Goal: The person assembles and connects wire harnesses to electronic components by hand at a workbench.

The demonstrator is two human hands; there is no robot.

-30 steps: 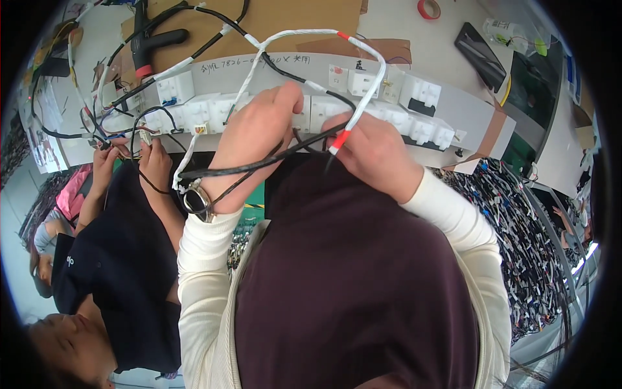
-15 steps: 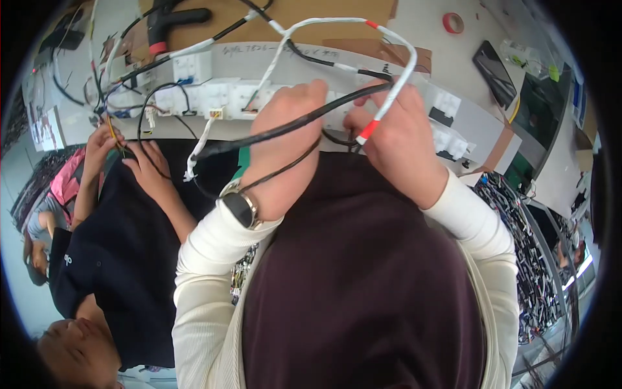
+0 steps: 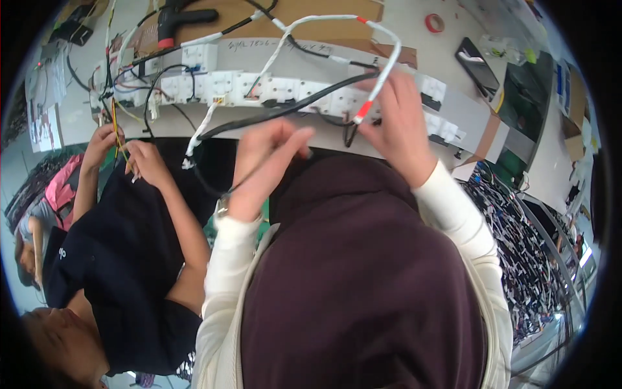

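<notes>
Fingers of the right hand [image 3: 398,123] pinch a white-wrapped cable [image 3: 324,23] just beside its red tape band [image 3: 364,109], thumb and forefinger closed on it near the tabletop [image 3: 414,39] edge. The cable rises from that grip, arcs over the cardboard sheet [image 3: 311,11] and comes down on the far left toward a small white plug end [image 3: 189,159] that hangs free. Fingers of the left hand [image 3: 265,165] are curled loosely around a thin black wire [image 3: 272,113]; whether they grip it firmly or only guide it I cannot tell, since the thumb side is hidden. The black wire runs from the left hand up along the row of white wall sockets [image 3: 259,87] fixed to the board edge, passing under the white cable and ending close to the right hand. Judgement: the step in hand looks like gathering the two leads together ahead of binding or routing them. The next move probably calls for bringing the black wire flush against the white cable at the red band while holding tension on both. To the left, another person's hands [image 3: 129,152] work on yellow wires [image 3: 115,123], well apart.
</notes>
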